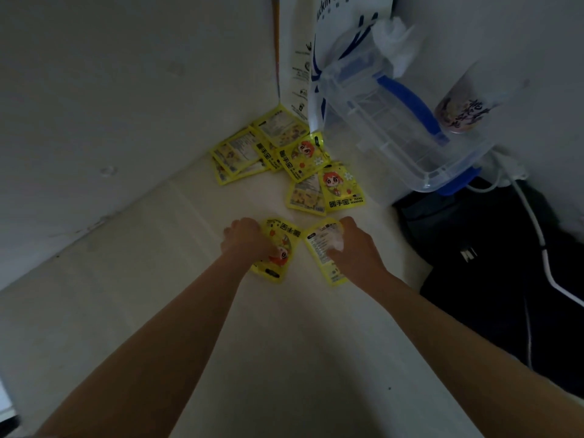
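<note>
several yellow packets [339, 188] on pale surface [284, 343] by wall [110, 90]

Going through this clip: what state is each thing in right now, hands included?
left hand: fingers curled, gripping the left packet
right hand: fingers curled, gripping the right packet
left packet: lying on the surface, cartoon side up
right packet: lying on the surface, text side up
loose packets: scattered in the corner, overlapping, some face up, some face down
clear box: tilted; open or closed cannot be told
paper bag: upright by the wall
</note>
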Available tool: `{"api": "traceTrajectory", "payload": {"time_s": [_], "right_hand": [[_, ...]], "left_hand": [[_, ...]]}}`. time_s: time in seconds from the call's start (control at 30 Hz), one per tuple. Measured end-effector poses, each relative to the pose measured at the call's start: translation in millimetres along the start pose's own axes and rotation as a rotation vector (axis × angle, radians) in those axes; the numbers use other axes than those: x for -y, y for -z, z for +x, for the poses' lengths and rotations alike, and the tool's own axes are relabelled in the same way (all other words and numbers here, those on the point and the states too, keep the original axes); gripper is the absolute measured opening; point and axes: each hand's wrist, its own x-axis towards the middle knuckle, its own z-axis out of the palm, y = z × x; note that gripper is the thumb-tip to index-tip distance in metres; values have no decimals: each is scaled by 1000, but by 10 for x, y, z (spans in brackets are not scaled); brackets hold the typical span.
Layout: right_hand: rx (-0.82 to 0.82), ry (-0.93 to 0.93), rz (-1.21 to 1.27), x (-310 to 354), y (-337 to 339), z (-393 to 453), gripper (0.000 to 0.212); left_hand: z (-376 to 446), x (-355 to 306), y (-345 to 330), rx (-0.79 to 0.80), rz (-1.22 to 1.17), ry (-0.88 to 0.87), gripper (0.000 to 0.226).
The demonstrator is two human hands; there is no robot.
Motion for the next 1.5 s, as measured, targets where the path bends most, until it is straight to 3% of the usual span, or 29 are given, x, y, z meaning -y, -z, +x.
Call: {"api": "traceTrajectory", "payload": {"time_s": [0.13, 0.3, 0.43, 0.5, 0.57, 0.7, 0.8, 1.0, 1.3, 1.5], "right_hand": [[-5, 27, 62, 89, 144, 156, 43], [-7, 2, 99, 271, 318, 493, 48], [20, -56, -3, 374, 391, 815, 48], [3, -54, -54, 390, 390, 943, 46], [-25, -36, -110, 388, 365, 1023, 43], [-18, 27, -265, 312, 242, 1044, 49], [-57, 71, -242, 239, 155, 982, 57], [-139, -24, -233, 237, 72, 698, 47], [-112, -162, -148, 209, 89, 563, 48], [-105, -238, -76, 282, 138, 713, 42]], "left_hand": [[9, 71, 68, 29, -193, -36, 41], [209, 10, 565, -151, -248, -133, 75], [485, -187, 1004, -307, -138, -239, 42], [606, -304, 1146, -331, -88, -303, 20], [706, -388, 1206, -315, -34, -340, 13], [860, -362, 1117, -241, 113, -406, 46], [861, -283, 1012, -240, 110, -379, 50], [658, -101, 807, -264, 192, -346, 33], [386, 138, 645, -314, -55, -219, 53], [420, 116, 700, -260, -137, -149, 37]]}}
